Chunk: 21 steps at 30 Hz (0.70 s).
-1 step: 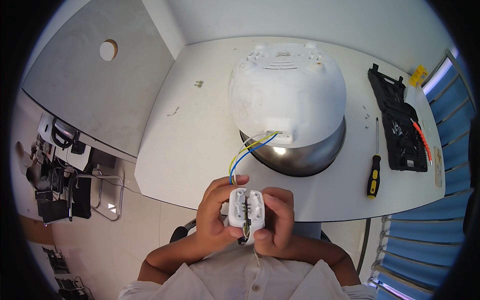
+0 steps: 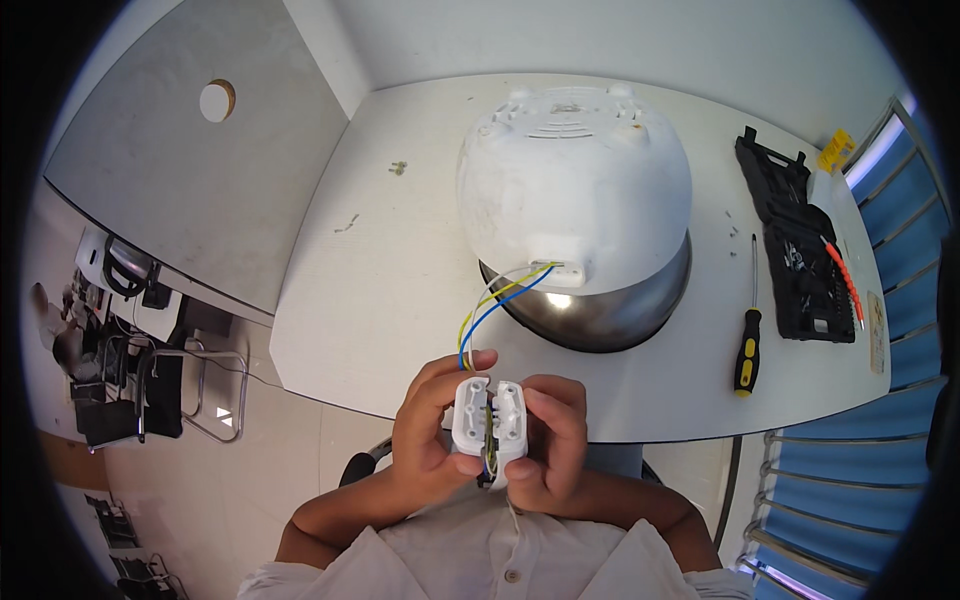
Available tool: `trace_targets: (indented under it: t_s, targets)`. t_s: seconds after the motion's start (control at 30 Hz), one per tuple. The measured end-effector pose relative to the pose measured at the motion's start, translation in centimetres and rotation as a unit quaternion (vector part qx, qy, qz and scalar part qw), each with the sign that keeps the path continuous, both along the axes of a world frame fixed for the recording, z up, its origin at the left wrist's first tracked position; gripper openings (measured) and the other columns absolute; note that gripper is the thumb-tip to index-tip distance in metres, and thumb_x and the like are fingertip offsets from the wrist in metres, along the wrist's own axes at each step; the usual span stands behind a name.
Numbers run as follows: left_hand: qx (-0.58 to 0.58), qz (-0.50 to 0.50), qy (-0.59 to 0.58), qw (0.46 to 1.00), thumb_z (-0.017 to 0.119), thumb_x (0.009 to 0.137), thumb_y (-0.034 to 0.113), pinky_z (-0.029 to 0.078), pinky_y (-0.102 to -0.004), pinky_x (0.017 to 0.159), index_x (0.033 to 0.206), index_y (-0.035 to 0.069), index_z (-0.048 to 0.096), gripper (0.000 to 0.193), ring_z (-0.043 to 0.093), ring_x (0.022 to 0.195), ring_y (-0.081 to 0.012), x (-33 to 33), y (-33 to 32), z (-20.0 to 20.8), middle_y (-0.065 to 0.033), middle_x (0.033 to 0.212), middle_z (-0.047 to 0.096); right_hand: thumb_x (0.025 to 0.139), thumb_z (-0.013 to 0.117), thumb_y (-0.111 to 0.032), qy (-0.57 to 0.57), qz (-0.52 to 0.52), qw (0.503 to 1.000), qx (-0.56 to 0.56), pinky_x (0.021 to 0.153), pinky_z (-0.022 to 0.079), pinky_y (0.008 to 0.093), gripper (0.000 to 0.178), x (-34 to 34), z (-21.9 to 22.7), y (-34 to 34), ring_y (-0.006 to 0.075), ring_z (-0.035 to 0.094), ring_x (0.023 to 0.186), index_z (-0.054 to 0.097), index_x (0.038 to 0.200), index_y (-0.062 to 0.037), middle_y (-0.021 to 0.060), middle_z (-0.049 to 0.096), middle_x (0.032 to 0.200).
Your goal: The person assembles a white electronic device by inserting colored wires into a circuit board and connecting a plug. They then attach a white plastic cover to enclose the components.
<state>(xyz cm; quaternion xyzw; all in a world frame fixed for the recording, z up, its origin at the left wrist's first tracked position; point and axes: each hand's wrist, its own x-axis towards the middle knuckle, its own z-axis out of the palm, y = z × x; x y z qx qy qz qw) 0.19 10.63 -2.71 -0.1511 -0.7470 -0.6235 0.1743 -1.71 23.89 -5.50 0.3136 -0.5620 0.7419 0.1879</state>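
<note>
In front of my chest, a white plastic housing point(image 2: 470, 428) is held by its two sides, with a narrow gap down the middle. Wires and small metal parts show in that gap. My left hand point(image 2: 428, 420) closes round its left side and my right hand point(image 2: 556, 430) grips the right side. Blue, yellow-green and pale wires point(image 2: 500, 296) run from behind my left fingers to a socket on a white rounded appliance body point(image 2: 575, 190). This body rests upside down, vents and feet upward, above a shiny metal bowl-shaped part point(image 2: 610, 318).
To the right on the white table point(image 2: 340, 290) lie a yellow-black screwdriver point(image 2: 748, 350) and an opened black tool case point(image 2: 795, 270) with a red-shafted tool point(image 2: 845, 280). Loose screws point(image 2: 398, 168) are scattered left and right. A grey board point(image 2: 150, 150) adjoins at left.
The housing has shifted very slightly to the left and turned a little in my fingers. Everything else stays in place.
</note>
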Motion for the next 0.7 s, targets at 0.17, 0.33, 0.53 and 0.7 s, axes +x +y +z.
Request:
trace_targets:
  t_s: [0.17,0.33,0.53,0.7]
  targets:
    - [0.005,-0.031,-0.026,0.999,0.056,0.08,0.059,0.044,-0.036,0.087,0.124,0.002,0.041,0.074,0.052,0.105,-0.0236,1.0,0.4,0.1,-0.0217,0.127,0.043,0.087,0.059,-0.033,0.036,-0.022,0.999,0.025,0.076,0.041,0.0336,0.05,0.2,-0.1,0.2,0.0237,0.048,0.093,0.043,0.123,-0.0021,0.0172,0.045,0.112]
    - [0.026,-0.035,-0.025,0.999,0.053,0.081,0.061,0.045,-0.0356,0.085,0.128,0.003,0.037,0.076,0.053,0.099,-0.0195,1.6,0.9,-0.4,-0.0219,0.129,0.04,0.086,0.061,-0.034,0.052,-0.018,0.998,0.018,0.076,0.041,0.0341,0.051,0.5,0.0,0.2,0.0241,0.048,0.093,0.044,0.123,-0.0024,0.0174,0.045,0.112]
    - [0.014,-0.054,0.018,0.998,0.051,0.084,0.058,0.044,-0.0356,0.085,0.13,0.003,0.034,0.073,0.051,0.098,-0.0194,1.5,0.8,-0.6,-0.0222,0.129,0.04,0.086,0.061,-0.034,0.059,-0.026,0.998,0.025,0.076,0.041,0.0347,0.051,0.5,0.1,0.4,0.0245,0.048,0.092,0.045,0.122,-0.0022,0.0176,0.045,0.112]
    - [0.014,-0.057,0.023,0.998,0.052,0.084,0.056,0.044,-0.0356,0.085,0.13,0.003,0.033,0.073,0.051,0.097,-0.0195,1.6,0.8,-0.7,-0.0224,0.128,0.041,0.085,0.062,-0.033,0.066,-0.025,0.997,0.023,0.076,0.042,0.035,0.049,0.4,0.1,0.4,0.0244,0.049,0.09,0.046,0.121,-0.0019,0.0178,0.045,0.111]
